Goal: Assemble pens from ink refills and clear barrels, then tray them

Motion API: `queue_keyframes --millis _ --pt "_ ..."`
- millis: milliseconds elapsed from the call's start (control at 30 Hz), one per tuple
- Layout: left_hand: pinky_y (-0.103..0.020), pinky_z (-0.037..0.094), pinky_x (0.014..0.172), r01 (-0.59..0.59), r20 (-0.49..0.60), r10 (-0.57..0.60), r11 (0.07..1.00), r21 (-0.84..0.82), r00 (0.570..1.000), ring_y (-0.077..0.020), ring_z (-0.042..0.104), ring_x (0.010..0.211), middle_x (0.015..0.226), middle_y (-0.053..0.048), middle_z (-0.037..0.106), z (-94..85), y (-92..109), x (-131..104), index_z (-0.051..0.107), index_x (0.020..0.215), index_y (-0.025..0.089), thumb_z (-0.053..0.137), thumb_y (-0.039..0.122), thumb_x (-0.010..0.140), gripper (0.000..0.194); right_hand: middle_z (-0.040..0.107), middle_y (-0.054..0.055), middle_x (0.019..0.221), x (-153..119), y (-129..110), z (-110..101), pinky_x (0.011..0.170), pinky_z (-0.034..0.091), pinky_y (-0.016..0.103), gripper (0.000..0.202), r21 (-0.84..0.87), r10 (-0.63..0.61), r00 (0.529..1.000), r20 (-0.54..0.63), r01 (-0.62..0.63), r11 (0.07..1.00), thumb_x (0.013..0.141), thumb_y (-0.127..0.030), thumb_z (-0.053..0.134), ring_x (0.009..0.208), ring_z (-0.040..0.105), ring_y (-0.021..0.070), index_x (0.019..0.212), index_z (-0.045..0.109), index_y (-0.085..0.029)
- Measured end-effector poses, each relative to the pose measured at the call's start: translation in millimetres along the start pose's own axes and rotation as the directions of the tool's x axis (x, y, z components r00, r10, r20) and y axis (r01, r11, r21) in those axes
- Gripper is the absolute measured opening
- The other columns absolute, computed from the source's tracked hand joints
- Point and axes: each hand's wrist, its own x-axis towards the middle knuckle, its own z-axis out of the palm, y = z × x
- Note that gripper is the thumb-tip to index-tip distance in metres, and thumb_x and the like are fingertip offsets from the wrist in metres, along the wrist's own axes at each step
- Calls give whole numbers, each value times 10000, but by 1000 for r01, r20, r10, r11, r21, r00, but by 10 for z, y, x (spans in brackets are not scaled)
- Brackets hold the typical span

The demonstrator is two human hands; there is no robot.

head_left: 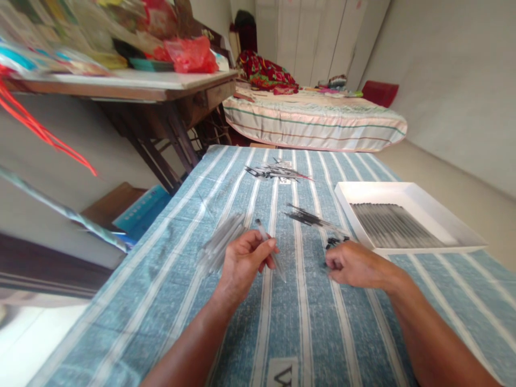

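My left hand is closed on a pen with a clear barrel and a dark upper end, tilted above the cloth. Close beside that hand, on its left, lies a heap of translucent pen barrels. My right hand has its fingers pinched together low over the cloth, next to a small cluster of black pen caps. What those fingertips hold, if anything, is hidden. Thin dark pen refills lie just beyond the caps.
To the right stands a white open box with a row of dark pens inside. Farther back is a loose pile of thin black pieces. A striped blue cloth covers the table. A desk and a bed stand beyond.
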Motion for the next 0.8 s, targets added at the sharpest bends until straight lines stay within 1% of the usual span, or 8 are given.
queue_keyframes --millis 100,200,300,400,567,667,800 --pt "-179 356 410 -14 5 15 995 -99 1000 -70 519 448 634 -13 645 16 11 -12 598 708 135 633 278 745 152 387 -71 475 21 -111 119 437 220 189 132 196 -110 994 -21 112 974 667 -190 545 465 354 64 563 467 -172" --pt "-180 367 417 -29 15 32 988 -155 999 -70 535 463 688 -20 657 22 11 -15 600 728 136 632 272 751 141 394 -80 482 69 -236 260 433 243 175 136 328 -147 987 -58 158 932 671 -188 551 464 345 57 576 455 -172" --pt "-181 376 420 -29 18 32 984 -176 999 -74 546 466 690 -17 655 26 5 -18 597 737 138 634 265 752 134 434 -77 492 98 -334 337 442 279 169 118 423 -121 986 -115 159 892 667 -192 574 469 370 57 598 481 -168" --pt "-182 380 420 -28 21 32 983 -182 999 -80 555 470 690 -20 654 35 -1 -24 596 742 135 636 262 750 133 438 -80 483 102 -390 358 434 288 166 124 510 -97 983 -153 162 845 662 -198 600 452 370 53 610 492 -168" --pt "-183 384 418 -28 22 32 983 -182 999 -82 554 468 673 -18 646 41 -9 -28 593 733 131 639 258 745 135 447 -77 482 118 -428 400 422 299 169 143 623 -53 982 -179 155 767 672 -191 605 433 396 54 609 477 -174" --pt "-182 389 420 -30 5 32 983 -183 999 -81 550 466 659 -18 642 35 -7 -17 597 734 128 645 256 739 137 456 -72 490 141 -443 437 424 310 173 145 674 -34 982 -188 154 723 674 -193 610 436 414 58 607 483 -175" --pt "-181 395 420 -22 -4 22 982 -189 1000 -84 560 471 667 -24 649 34 -10 -10 595 726 126 657 254 723 143 459 -70 511 165 -456 468 435 316 177 104 707 -13 972 -233 178 685 680 -194 611 454 408 58 636 520 -171"
